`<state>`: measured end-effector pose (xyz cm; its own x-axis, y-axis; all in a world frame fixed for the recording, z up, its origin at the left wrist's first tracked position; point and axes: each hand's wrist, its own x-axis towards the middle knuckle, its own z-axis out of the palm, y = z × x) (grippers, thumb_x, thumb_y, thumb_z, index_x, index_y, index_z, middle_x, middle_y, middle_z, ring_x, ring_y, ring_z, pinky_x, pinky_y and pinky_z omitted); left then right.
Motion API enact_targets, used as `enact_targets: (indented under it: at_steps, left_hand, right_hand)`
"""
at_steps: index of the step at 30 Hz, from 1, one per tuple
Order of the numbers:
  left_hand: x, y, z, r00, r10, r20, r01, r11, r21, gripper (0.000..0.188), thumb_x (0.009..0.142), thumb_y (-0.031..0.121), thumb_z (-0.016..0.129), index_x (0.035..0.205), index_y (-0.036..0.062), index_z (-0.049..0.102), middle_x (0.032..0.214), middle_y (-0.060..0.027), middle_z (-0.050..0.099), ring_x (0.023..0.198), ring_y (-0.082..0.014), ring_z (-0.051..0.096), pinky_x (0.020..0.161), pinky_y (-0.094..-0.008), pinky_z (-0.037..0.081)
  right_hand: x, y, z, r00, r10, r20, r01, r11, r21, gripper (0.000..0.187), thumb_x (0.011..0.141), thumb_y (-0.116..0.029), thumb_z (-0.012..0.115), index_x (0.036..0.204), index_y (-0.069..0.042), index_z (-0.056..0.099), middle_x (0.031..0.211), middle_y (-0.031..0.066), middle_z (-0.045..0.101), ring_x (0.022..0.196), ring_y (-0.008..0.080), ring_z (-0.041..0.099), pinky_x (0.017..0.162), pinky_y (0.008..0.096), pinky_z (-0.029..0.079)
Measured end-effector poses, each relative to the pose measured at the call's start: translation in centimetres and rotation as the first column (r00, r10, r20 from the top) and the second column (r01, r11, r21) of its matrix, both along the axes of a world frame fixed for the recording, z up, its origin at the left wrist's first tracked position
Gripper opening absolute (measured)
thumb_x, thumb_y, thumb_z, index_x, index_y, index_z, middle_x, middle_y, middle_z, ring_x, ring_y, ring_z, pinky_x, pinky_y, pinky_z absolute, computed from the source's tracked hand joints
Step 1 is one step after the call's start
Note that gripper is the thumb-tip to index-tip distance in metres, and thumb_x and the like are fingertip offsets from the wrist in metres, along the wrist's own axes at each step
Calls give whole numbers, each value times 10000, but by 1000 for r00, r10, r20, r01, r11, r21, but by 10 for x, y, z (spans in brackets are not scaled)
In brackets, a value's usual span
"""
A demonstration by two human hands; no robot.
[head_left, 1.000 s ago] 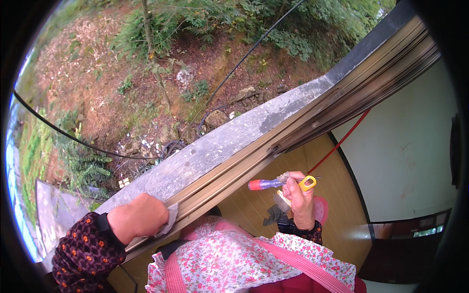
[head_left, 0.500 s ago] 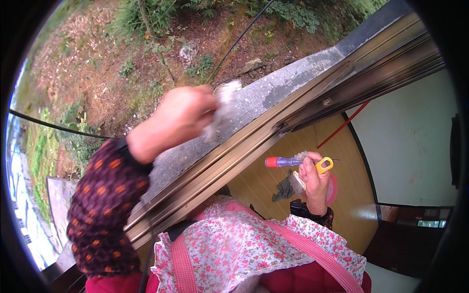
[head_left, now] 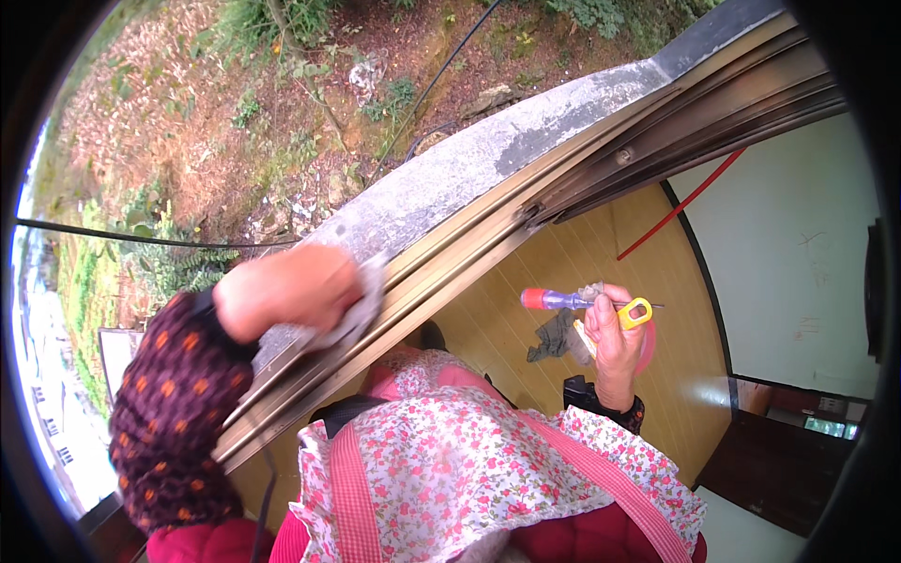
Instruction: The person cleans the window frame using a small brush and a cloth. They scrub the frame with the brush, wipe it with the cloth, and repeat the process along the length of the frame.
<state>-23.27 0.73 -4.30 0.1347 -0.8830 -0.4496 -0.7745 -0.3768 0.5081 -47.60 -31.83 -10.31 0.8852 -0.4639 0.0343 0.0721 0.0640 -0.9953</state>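
Note:
My left hand, slightly blurred, is closed around a greyish-white rag. The rag rests against the metal window track, on its lower left stretch. Over the floor on the right, my right hand grips a screwdriver with a clear purple handle and a red end. In the same grip is a tool with a yellow looped handle; its working end is mostly hidden by my fingers. A scrap of something pale and crumpled sits by the screwdriver's shaft.
A weathered concrete ledge runs outside the track, with a leafy slope beyond. Black cables cross outdoors. On the yellow floor lies a dark crumpled cloth. A red rod leans by the pale wall, and something pink shows behind my right hand.
My left hand has brought the rag down and to the left, from above the ledge onto the track. The right hand still holds both tools, nearly in the same place.

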Motion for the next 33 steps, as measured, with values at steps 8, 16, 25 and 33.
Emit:
enact_targets:
  at_steps: [8,16,25,33]
  left_hand:
    - [-22,-70,15,957,285,-51,-267,800,-537,160,722,-33,591,879,-10,605,775,-226,594,731,-424,615,672,-460,507]
    - [-26,-130,-14,962,177,207,-90,924,-372,204,763,71,581,967,64,592,816,-187,650,756,-428,651,645,-528,512]
    - [-25,-118,2,977,140,160,-56,896,-440,131,736,62,595,864,50,620,671,-222,613,683,-451,626,614,-524,489]
    - [-62,-16,13,984,171,-47,-175,892,-417,94,721,-1,595,813,6,575,752,-197,589,747,-422,606,674,-489,493]
  right_hand:
    - [5,3,5,997,6,-72,-7,1000,-13,167,1012,-102,600,1117,23,639,767,-21,575,611,19,438,535,191,341]
    - [3,-4,-2,999,29,-45,-30,999,-25,163,1008,-104,613,1111,15,656,781,-34,591,608,13,440,537,194,336]
    - [3,-5,-2,999,-2,-53,-1,998,-63,153,995,-104,635,1085,15,668,756,-43,575,603,8,417,528,189,312]
    - [2,-22,-11,999,31,-36,-34,995,-89,166,997,-115,633,1098,14,661,822,-14,642,603,10,447,527,188,341]
